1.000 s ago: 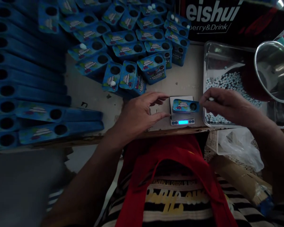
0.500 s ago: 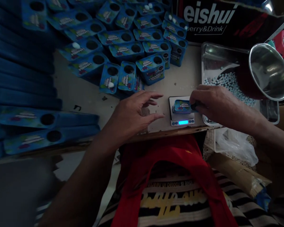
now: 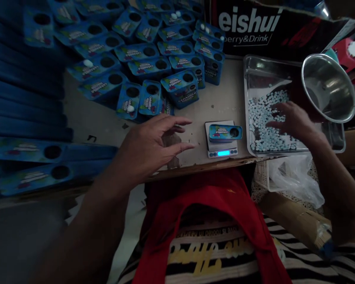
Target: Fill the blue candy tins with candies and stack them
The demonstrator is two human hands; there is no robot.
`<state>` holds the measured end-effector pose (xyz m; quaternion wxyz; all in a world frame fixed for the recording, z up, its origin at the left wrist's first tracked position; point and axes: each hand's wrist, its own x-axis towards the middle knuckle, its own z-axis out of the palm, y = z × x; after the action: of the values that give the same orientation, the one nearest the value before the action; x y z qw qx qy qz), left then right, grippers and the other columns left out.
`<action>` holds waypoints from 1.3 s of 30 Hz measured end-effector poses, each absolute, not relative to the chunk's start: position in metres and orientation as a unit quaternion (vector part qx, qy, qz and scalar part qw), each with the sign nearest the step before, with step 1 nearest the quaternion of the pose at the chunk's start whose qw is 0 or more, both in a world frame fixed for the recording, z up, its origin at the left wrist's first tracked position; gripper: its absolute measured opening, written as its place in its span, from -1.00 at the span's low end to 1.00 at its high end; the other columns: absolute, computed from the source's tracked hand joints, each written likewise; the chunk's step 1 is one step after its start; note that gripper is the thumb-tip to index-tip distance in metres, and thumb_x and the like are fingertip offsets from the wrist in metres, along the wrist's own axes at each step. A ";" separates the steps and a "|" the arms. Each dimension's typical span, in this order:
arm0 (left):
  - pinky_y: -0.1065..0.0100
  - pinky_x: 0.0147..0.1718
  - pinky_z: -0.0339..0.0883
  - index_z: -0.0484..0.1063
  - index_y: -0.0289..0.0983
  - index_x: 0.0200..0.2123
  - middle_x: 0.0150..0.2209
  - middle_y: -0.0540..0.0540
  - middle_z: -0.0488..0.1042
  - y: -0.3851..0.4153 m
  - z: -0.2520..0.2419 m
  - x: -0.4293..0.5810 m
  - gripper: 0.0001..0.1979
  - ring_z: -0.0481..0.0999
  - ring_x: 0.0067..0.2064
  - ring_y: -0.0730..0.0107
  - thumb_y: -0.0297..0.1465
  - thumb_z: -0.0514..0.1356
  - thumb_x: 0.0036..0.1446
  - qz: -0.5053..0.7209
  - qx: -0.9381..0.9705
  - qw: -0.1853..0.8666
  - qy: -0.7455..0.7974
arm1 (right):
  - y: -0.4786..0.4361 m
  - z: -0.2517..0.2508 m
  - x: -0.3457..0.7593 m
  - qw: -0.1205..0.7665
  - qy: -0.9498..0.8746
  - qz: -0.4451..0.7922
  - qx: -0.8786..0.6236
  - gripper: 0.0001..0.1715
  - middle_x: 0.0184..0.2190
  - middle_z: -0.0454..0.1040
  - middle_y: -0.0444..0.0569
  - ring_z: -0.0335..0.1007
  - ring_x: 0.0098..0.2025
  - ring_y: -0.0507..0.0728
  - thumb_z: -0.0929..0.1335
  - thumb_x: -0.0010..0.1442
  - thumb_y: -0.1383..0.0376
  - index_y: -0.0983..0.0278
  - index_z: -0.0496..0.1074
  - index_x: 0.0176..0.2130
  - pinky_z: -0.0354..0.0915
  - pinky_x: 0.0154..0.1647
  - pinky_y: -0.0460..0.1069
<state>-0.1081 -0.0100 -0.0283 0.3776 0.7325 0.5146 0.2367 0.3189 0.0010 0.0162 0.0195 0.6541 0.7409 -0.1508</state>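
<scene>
I am resting a small blue candy tin (image 3: pixel 225 133) hole-up on the little silver pocket scale (image 3: pixel 221 146). Right of the scale, my right hand (image 3: pixel 292 120) is hovering, fingers spread and empty, over pale tablets (image 3: pixel 262 122) in the clear plastic tray (image 3: pixel 339 146). Left of the scale, my left hand (image 3: pixel 149 146) is waiting, fingers apart, holding nothing.

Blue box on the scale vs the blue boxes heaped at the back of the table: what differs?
The box on the scale lies alone on the small scale; the heaped boxes are crowded together, some leaning. Its round hole faces the right hand and tray of pale tablets; theirs point various ways. The left hand hovers open between the two. Both share blue printed packaging with a round hole.
</scene>
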 end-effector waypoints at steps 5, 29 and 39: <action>0.09 0.09 0.66 0.66 -0.02 0.19 0.11 -0.14 0.68 -0.016 -0.024 -0.099 -0.51 0.72 0.07 0.00 0.01 0.46 0.27 0.226 0.737 0.367 0.521 | -0.014 -0.040 0.323 0.097 0.730 -0.104 0.668 -0.26 0.28 0.46 0.40 0.53 0.15 0.51 0.55 0.34 0.08 0.28 0.51 0.38 0.47 0.05 0.26; 0.05 0.34 0.51 0.51 -0.16 0.36 0.31 -0.18 0.61 -0.011 -0.008 -0.064 -0.32 0.62 0.32 -0.06 -0.36 0.53 0.19 0.191 0.783 0.318 0.499 | 0.008 0.034 0.275 -0.252 0.483 -0.626 0.559 -0.69 -0.40 0.57 -0.12 0.47 -0.39 0.02 0.70 0.04 0.24 0.23 0.64 -0.27 0.43 -0.35 -0.04; 0.04 0.29 0.53 0.54 -0.12 0.33 0.32 -0.14 0.61 -0.015 -0.022 -0.055 -0.38 0.64 0.28 -0.03 -0.34 0.49 0.22 0.220 0.764 0.361 0.488 | 0.001 0.044 0.221 -0.214 0.684 -0.462 0.522 -0.85 -0.42 0.64 -0.09 0.48 -0.41 0.05 0.58 0.28 0.21 0.22 0.77 -0.19 0.33 -0.39 -0.04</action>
<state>-0.0547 -0.0146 -0.0218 0.3612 0.7639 0.4877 0.2195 0.2211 0.0008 0.0442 -0.2142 0.5218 0.6844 -0.4620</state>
